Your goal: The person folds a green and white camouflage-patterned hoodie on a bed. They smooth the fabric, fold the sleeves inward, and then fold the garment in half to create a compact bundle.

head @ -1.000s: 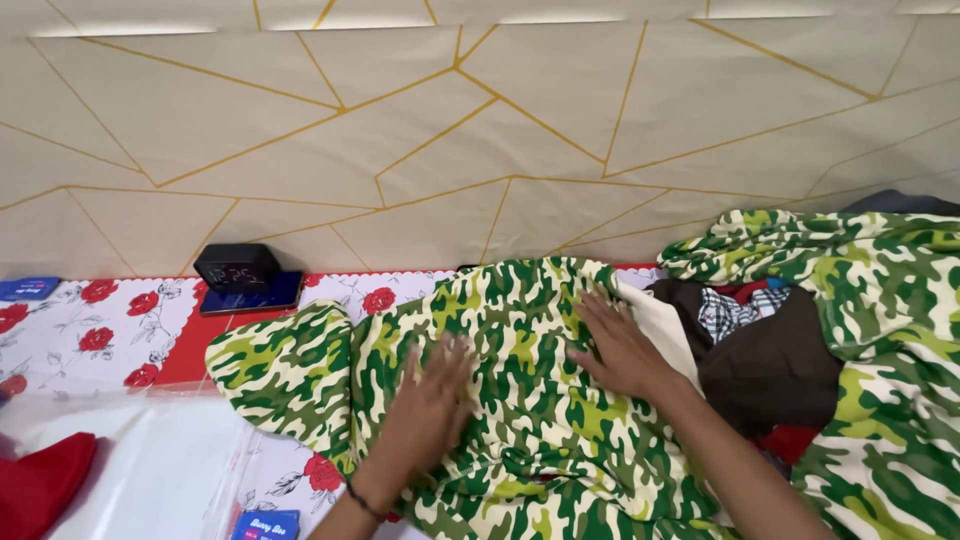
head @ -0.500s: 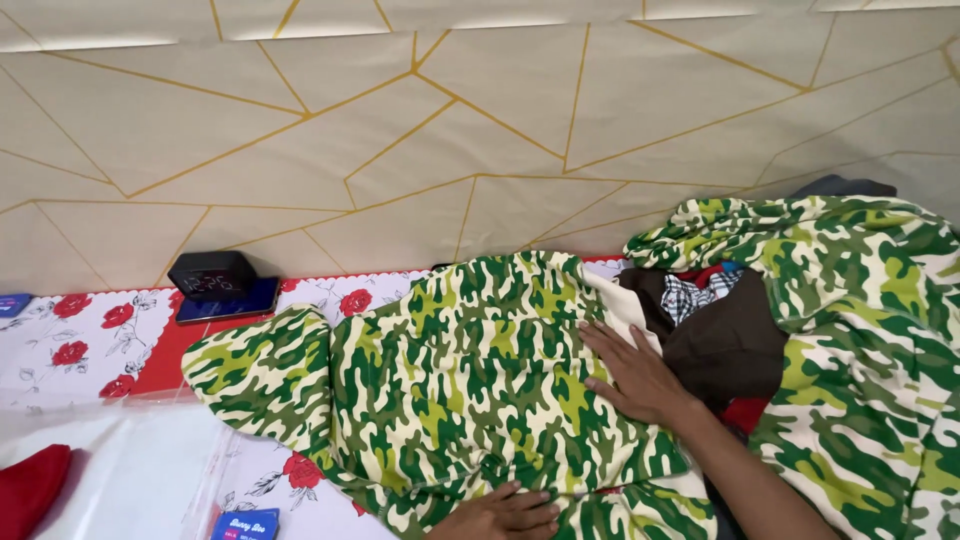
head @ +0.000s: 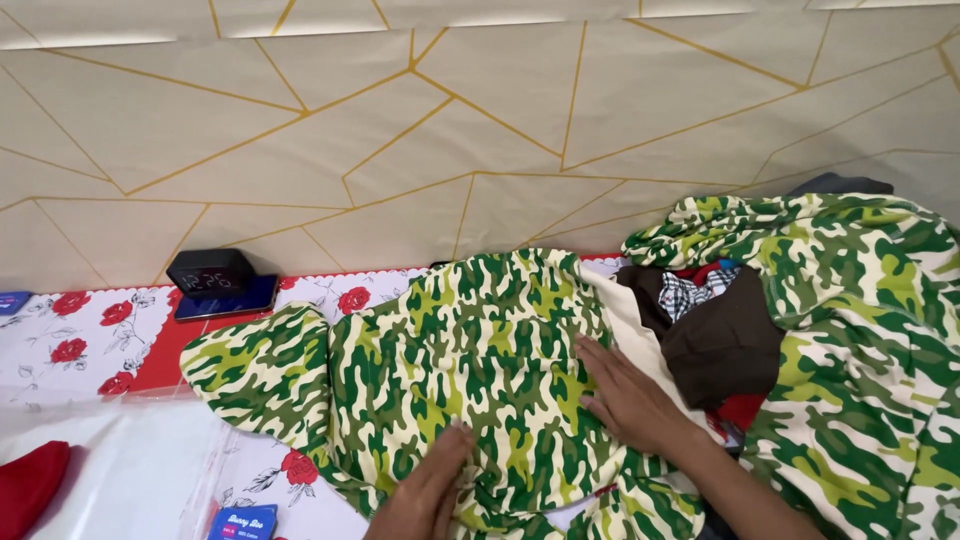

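A green camouflage garment [head: 440, 370] lies spread flat on a rose-patterned sheet [head: 90, 340]. My left hand [head: 425, 495] rests flat on its lower part, fingers together and pointing up. My right hand [head: 630, 395] presses flat on the garment's right edge, next to a cream fabric strip. Neither hand grips anything.
A pile of clothes sits at right: a dark brown garment [head: 720, 340], a checked cloth [head: 695, 292] and more camouflage fabric [head: 860, 340]. A black digital clock [head: 210, 272] on a dark phone stands near the padded wall. A red cloth [head: 30, 485] and clear plastic lie lower left.
The view has shifted, so the garment sits more to the left. My left hand slid down the garment toward me, then came back up a little. My right hand stayed on the right edge.
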